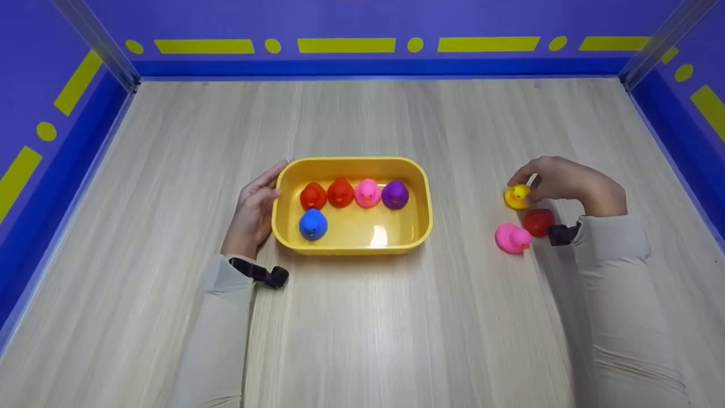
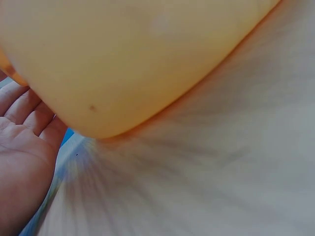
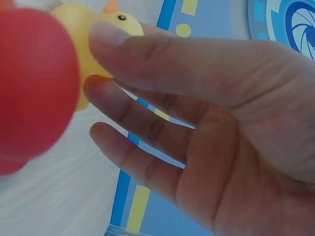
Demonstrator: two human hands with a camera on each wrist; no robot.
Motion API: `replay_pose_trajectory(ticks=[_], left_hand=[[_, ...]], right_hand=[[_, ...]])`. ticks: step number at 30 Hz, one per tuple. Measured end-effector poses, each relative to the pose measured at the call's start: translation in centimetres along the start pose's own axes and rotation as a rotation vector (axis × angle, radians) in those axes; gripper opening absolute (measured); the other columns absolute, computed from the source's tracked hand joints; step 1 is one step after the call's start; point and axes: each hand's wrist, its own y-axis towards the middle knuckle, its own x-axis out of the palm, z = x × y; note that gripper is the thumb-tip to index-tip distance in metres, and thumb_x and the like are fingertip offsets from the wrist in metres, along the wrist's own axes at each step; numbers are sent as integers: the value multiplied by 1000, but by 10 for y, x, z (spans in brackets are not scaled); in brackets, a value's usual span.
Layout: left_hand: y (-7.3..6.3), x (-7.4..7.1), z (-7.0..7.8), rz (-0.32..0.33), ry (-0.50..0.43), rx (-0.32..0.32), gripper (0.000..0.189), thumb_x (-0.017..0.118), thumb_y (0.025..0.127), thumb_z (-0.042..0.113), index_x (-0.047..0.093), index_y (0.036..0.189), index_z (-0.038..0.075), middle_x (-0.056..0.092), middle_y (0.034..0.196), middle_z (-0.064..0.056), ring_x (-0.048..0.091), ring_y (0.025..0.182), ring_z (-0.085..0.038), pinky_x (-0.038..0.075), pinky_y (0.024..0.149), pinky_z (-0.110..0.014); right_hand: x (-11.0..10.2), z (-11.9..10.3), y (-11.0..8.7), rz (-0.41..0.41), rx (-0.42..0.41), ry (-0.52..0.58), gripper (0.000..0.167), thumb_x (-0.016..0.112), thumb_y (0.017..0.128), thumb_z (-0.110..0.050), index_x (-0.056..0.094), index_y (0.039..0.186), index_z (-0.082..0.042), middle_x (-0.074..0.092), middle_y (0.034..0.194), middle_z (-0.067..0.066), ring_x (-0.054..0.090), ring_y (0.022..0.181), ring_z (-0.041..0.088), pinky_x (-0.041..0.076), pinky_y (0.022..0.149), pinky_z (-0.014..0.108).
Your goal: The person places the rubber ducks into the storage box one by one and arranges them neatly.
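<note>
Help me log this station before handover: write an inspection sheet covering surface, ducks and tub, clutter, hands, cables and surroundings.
Surface: pale wood-grain table.
Job's things: yellow tub holds two red ducks, a pink duck, a purple duck and a blue duck; right of it are a yellow duck, a loose red duck and a loose pink duck.
Clutter: nothing seen.
Hands: left hand touches the tub's left end; right hand pinches the yellow duck; each wrist wears a black device.
Cables: nothing seen.
Surroundings: blue-purple panels with yellow-green bars and dots along the far, left and right edges.
</note>
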Motion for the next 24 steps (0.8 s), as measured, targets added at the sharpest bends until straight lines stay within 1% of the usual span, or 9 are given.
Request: replay_pose_trajectory(ticks=[6,9,17,24], left_hand=[[0,-1,-1,-16,-29,-3,58,38,85,-8,33,143,-10,54,137,-7,50,127,-16,36,112,-34],[0,-1,-1,-13,-36,0,58,38,85,-8,34,142,-10,55,137,-7,50,127,-15,36,112,-32],[-1,-1,0,-7,-18,-11,58,37,85,-8,34,143,-9,48,144,-11,46,132,-17,36,112,-32],[0,0,0,-3,-17,-31,59,35,85,-8,34,144,-8,35,152,-19,40,137,-22,36,111,-32]], right_hand=[[1,-1,-1,11,-23,-18,36,68,83,-3,67,118,-4,65,113,18,59,99,33,52,86,55],[1,-1,0,10,-27,-21,36,67,83,-3,67,118,-4,64,114,19,59,99,34,52,86,56],[0,-3,0,15,-47,-23,35,67,83,-3,67,118,-4,64,116,19,60,100,34,52,87,56],[-1,-5,2,23,-69,-21,34,68,84,-3,67,118,-3,64,116,20,59,100,34,52,87,55]])
